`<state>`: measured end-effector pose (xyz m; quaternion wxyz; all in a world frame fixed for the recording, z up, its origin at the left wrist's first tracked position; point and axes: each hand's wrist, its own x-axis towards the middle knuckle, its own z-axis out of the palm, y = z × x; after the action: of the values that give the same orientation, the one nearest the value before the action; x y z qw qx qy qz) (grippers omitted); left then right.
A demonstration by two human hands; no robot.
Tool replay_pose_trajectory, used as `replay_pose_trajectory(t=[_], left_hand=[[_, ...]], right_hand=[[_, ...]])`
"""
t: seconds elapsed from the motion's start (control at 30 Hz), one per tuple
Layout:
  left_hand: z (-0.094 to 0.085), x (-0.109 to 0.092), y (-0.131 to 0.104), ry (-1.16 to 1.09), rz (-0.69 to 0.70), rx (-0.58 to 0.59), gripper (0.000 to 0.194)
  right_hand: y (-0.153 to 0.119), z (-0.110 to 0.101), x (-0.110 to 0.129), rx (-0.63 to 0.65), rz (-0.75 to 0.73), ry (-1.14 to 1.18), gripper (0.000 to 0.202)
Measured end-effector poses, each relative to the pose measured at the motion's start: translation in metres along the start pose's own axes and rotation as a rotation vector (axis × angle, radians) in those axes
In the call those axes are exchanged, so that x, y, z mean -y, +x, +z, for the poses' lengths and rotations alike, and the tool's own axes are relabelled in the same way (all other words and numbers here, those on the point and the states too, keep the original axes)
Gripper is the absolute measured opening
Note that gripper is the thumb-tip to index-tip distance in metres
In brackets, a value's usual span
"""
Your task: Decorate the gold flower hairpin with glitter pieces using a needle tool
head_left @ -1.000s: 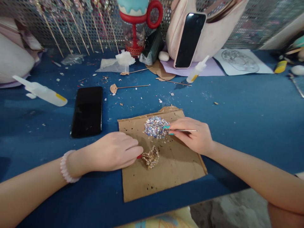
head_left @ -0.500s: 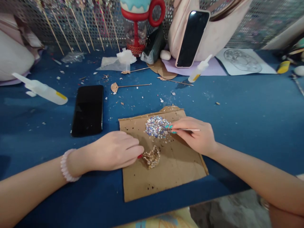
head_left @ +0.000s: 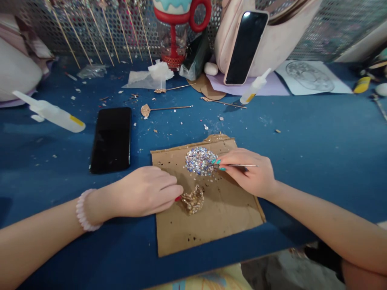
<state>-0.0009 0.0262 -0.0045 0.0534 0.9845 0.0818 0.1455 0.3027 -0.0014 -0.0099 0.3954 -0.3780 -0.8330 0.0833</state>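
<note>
A brown cardboard sheet (head_left: pixel 223 217) lies on the blue table. On its upper part sits a pile of shiny blue and silver rhinestones (head_left: pixel 199 160). My right hand (head_left: pixel 249 171) pinches a thin metal tool (head_left: pixel 242 165) at the pile's right edge; the tool's tip is hidden by the fingertips. Lower down, my left hand (head_left: pixel 148 191) is closed on a gold, gem-covered ornament (head_left: pixel 195 200), held at its left end just above the cardboard. A bit of red shows at those fingertips.
A black phone (head_left: pixel 111 140) lies left of the cardboard. Glue bottles (head_left: pixel 56 117) are at the left and back. Gold-tipped sticks (head_left: pixel 169 108) and scraps lie behind, before a propped phone (head_left: pixel 247 48) and a red-handled cup (head_left: pixel 173 36).
My right hand and the metal tool have shifted very slightly to the right at the pile's edge. My left hand and the gold ornament have stayed in place.
</note>
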Motion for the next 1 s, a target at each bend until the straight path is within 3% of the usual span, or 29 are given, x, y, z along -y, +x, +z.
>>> replay_pose_trajectory(t=[1.0], left_hand=[[-0.0024, 0.0003, 0.0008, 0.055, 0.026, -0.011, 0.029]], right_hand=[[-0.0003, -0.0029, 0.0031, 0.018, 0.034, 0.005, 0.018]])
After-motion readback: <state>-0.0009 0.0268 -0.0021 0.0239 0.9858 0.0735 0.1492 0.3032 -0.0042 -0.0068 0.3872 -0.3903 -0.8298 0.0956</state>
